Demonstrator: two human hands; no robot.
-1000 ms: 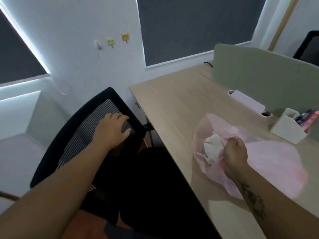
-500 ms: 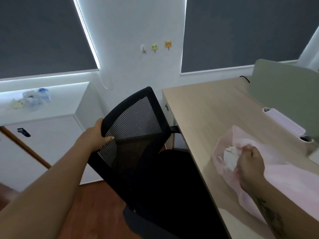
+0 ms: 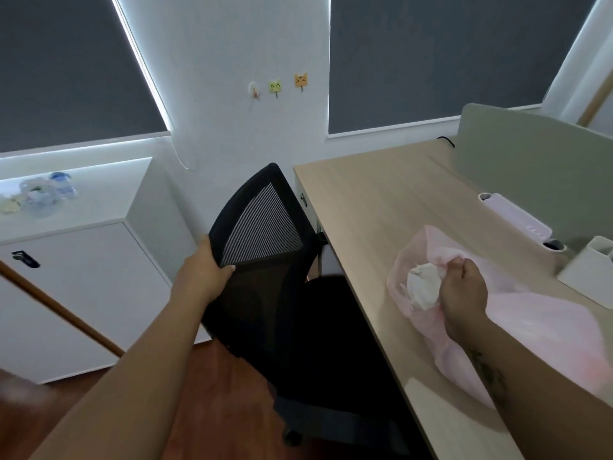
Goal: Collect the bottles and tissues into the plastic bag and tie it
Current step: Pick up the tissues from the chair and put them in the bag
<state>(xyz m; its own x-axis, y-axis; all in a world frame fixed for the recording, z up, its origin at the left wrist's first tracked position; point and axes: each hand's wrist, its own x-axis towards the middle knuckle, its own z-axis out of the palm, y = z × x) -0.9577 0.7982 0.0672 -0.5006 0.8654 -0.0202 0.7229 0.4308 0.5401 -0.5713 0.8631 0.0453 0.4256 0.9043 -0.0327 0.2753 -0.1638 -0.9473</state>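
Observation:
A pale pink plastic bag [image 3: 537, 330] lies on the wooden desk [image 3: 381, 200] at the right. A crumpled white tissue [image 3: 421, 287] sits at the bag's mouth. My right hand [image 3: 464, 293] is closed in a fist, gripping the bag's edge right beside the tissue. My left hand [image 3: 204, 270] grips the left edge of a black mesh office chair's backrest [image 3: 262, 224]. Clear plastic bottles [image 3: 43, 194] with a blue cap lie on the white cabinet top at the far left, blurred in bright light.
The white cabinet [image 3: 83, 287] stands left of the chair. A grey-green desk divider [image 3: 530, 167], a white power strip [image 3: 514, 215] and a white pen holder [image 3: 590, 277] line the desk's far side. The chair seat fills the gap beside the desk.
My left hand moved from the top of the chair's backrest to its left edge and the chair has turned. The view swung left, bringing the cabinet and bottles in. My right hand stays on the bag.

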